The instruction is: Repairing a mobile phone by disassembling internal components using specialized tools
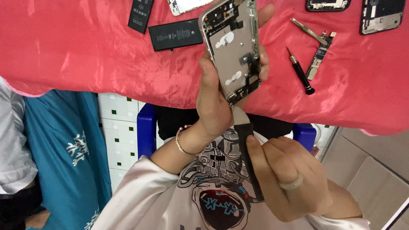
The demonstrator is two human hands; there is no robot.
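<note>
My left hand (215, 100) grips an opened phone housing (232, 47), a silver frame with its bare inside facing me, held upright over the edge of the red cloth (85, 59). My right hand (289, 181), with a pale ring on one finger, holds a black-handled pry tool (247, 149). Its flat pale blade touches the lower end of the housing. A thin bracelet circles my left wrist.
On the red cloth lie two black phone batteries (175, 35) (140, 15), a small black screwdriver (300, 71), metal tweezers (307, 30) beside a circuit board (319, 57), and other phone housings (380, 15) at the far edge. A blue chair (147, 130) is under me; a person in teal stands left.
</note>
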